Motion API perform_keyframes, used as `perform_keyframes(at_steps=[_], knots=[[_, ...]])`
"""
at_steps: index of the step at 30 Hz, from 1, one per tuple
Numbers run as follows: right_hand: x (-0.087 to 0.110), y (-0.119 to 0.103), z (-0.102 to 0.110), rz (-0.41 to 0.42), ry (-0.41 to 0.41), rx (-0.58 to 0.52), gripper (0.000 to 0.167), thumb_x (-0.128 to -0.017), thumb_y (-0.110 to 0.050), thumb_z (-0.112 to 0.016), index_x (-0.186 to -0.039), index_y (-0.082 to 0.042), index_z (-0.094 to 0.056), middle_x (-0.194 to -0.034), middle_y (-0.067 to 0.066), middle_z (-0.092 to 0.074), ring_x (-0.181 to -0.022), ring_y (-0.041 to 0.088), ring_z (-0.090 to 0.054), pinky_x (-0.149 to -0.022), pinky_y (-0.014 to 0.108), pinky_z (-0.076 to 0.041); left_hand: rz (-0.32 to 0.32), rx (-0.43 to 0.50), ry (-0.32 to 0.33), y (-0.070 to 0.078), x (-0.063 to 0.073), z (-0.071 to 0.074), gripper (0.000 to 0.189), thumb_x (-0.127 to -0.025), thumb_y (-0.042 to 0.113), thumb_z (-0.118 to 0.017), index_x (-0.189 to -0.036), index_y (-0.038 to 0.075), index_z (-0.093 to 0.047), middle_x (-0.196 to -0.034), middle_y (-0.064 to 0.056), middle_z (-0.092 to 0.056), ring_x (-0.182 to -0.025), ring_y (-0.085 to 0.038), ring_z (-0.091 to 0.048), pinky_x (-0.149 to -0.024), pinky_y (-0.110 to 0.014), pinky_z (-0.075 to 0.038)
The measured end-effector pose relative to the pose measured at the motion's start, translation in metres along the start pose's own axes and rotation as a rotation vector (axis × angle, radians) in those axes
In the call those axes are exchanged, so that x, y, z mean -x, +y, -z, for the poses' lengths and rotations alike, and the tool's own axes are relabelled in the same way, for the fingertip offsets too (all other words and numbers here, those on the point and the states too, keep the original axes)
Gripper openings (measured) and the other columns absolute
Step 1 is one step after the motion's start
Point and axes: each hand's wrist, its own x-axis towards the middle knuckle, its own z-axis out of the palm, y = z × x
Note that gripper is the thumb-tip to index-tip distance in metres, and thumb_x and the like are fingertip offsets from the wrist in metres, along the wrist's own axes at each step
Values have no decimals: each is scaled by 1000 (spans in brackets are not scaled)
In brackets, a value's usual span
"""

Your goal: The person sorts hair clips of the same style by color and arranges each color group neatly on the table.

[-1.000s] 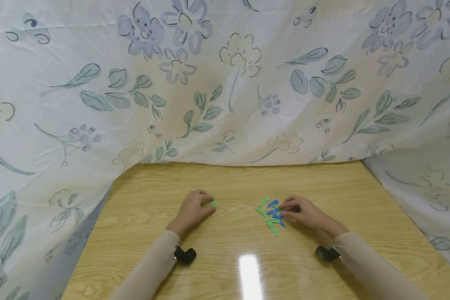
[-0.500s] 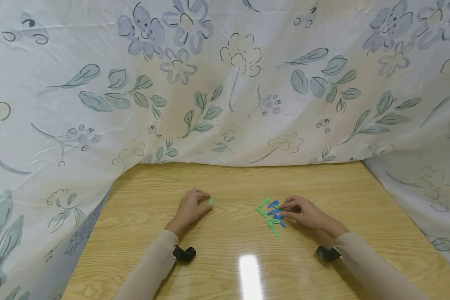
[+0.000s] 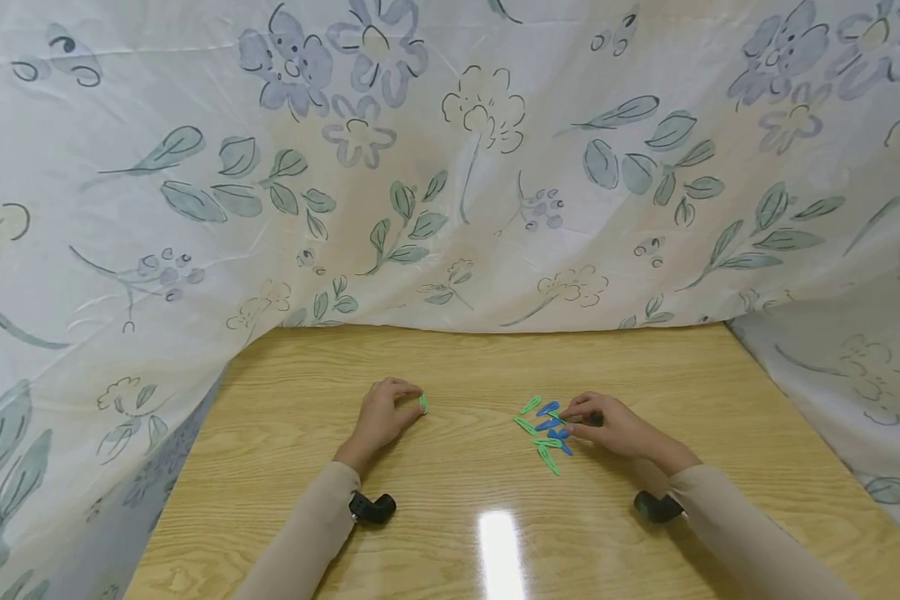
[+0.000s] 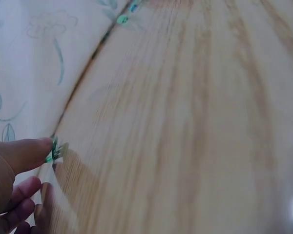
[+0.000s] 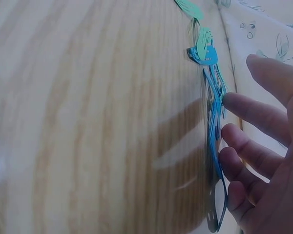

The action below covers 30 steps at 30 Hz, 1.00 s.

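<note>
A green clip (image 3: 423, 403) is pinched by the left hand (image 3: 378, 417); other clips (image 3: 548, 424) are touched by the relaxed right hand (image 3: 609, 425).

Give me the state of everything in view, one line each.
Left hand: pinching.
Held green clip: in that pinch; whether snapped unclear.
Other green clips: lying loose, some overlapping.
Blue clips: lying bunched among the green.
Right hand: at those clips, thumb apart from forefinger.
Table: glossy, reflecting light.
Floral cloth: hanging, rippled.
</note>
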Motion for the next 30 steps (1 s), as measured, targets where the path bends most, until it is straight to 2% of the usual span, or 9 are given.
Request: perform_keyframes(at_steps=[5,11,16,20,23,30], knots=[[-1,-1,1,-1,2,9,29,-97,-31,-69,-119,-13,-75,-121,8,-67,-100,11,-58,-79,24,-48,2,2,-3,1,0,0,27,-87,24,-80,-114,17,-78,-127,-11,-66,-123,-35,-54,-106,-57,-38],[-3,-3,5,19,9,-12,27,-98,-26,-67,-117,-7,-74,-114,8,-70,-86,5,-53,-71,22,-46,7,0,-15,-1,-1,1,28,-87,23,-80,-114,17,-77,-127,-11,-66,-124,-35,-53,-107,-57,-38],[-5,-7,8,26,97,7,26,-99,-21,-66,-117,-4,-74,-101,4,-69,-79,4,-53,-66,22,-47,19,18,-33,-1,-2,1,28,-87,23,-81,-114,17,-77,-130,-11,-65,-127,-36,-51,-110,-59,-33],[-7,-12,10,14,211,12,24,-100,-21,-64,-116,-5,-74,-112,8,-71,-84,5,-56,-69,24,-49,26,51,-37,-2,-2,1,28,-86,22,-81,-114,16,-77,-132,-13,-63,-128,-37,-49,-110,-60,-31],[-8,-18,12,18,258,-3,24,-101,-21,-63,-115,-4,-74,-118,12,-71,-86,7,-57,-71,25,-49,33,83,-37,-3,-2,1,29,-86,21,-81,-114,15,-78,-133,-14,-62,-130,-39,-47,-111,-60,-29],[-14,-25,7,48,231,-31,23,-101,-18,-63,-115,-4,-74,-117,11,-71,-87,6,-57,-73,26,-50,20,121,-40,-6,-1,0,27,-86,17,-81,-112,12,-78,-132,-15,-62,-132,-41,-45,-114,-63,-23]])
